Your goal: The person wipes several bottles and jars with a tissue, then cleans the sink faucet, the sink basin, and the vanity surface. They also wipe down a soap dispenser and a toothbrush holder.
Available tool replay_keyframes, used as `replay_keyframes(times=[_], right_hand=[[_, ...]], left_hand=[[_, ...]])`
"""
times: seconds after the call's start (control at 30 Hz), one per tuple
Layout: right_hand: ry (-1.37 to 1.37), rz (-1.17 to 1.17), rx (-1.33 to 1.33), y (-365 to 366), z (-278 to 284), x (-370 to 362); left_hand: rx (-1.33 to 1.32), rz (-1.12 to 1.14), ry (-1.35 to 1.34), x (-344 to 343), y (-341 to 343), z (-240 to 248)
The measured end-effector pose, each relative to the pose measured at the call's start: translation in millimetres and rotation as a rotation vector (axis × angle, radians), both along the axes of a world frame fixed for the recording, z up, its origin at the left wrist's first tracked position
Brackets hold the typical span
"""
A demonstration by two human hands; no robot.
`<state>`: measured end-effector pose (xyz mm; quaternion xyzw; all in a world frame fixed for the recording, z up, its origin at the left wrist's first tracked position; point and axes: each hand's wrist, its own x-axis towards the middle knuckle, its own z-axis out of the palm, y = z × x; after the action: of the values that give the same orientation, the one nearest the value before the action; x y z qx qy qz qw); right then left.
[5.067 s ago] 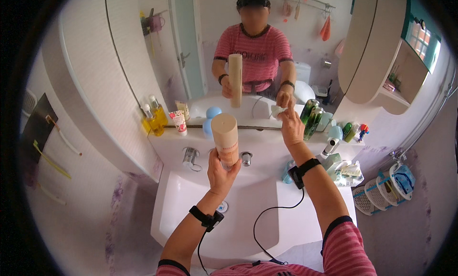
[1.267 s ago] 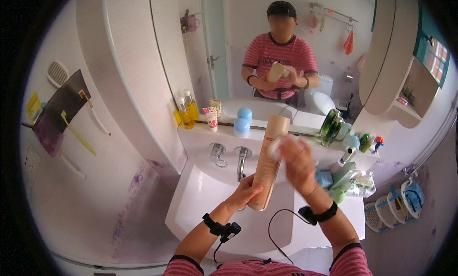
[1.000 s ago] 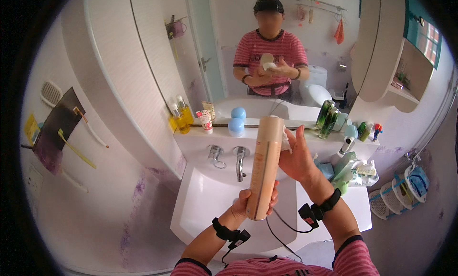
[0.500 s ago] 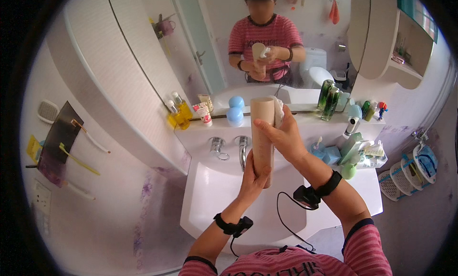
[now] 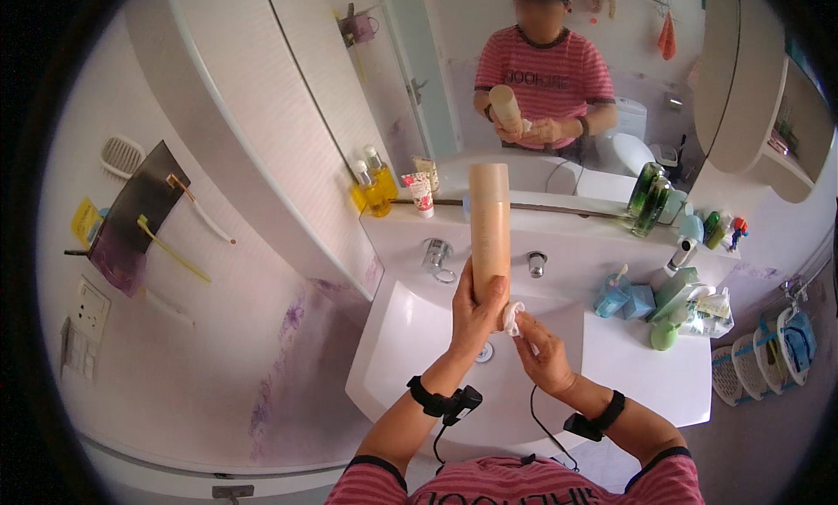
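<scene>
A tall beige cylindrical bottle (image 5: 491,234) stands tilted over the white sink (image 5: 410,348), its lighter cap end pointing away from me. My left hand (image 5: 476,311) is wrapped round its lower part, thumb across the front. Close to the bottle's bottom end, my right hand (image 5: 546,357) pinches a crumpled white wipe (image 5: 513,318), which touches the bottle's side. The bottle hides most of the faucet area behind it. Below the hands, the round drain (image 5: 484,353) shows in the basin.
Along the mirror ledge are yellow pump bottles (image 5: 374,191), a floral tube (image 5: 419,195) and green bottles (image 5: 650,204). On the right counter stand a blue cup (image 5: 613,295), a green round bottle (image 5: 665,335) and a tissue pack (image 5: 709,309). Black cables hang from both wrist straps.
My right hand has moved with the wipe from the bottle's upper side down to its bottom end. My left hand still grips the bottle. The view has shifted left.
</scene>
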<state>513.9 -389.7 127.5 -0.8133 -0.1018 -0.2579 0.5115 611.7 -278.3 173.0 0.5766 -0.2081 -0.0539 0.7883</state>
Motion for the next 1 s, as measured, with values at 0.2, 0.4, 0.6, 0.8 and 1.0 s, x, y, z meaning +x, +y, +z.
replay_keyframes(times=[0.2, 0.4, 0.6, 0.8, 1.0], right_hand=[[0.106, -0.106, 0.395, -31, 31, 29], [0.102, 0.016, 0.724, -37, 70, 84], [0.198, -0.017, 0.419, 4, 22, 61], [0.37, 0.098, 0.451, 16, -20, 30], [0.174, -0.051, 0.452, -17, 21, 61]], left_hand=[[0.179, 0.187, -0.121, -3, 5, 1], [0.158, 0.224, -0.141, -4, -4, -12], [0.174, 0.338, -0.112, -2, -5, -10], [0.262, 0.348, -0.134, 7, 8, -10], [0.198, 0.317, -0.036, 5, 5, -13]])
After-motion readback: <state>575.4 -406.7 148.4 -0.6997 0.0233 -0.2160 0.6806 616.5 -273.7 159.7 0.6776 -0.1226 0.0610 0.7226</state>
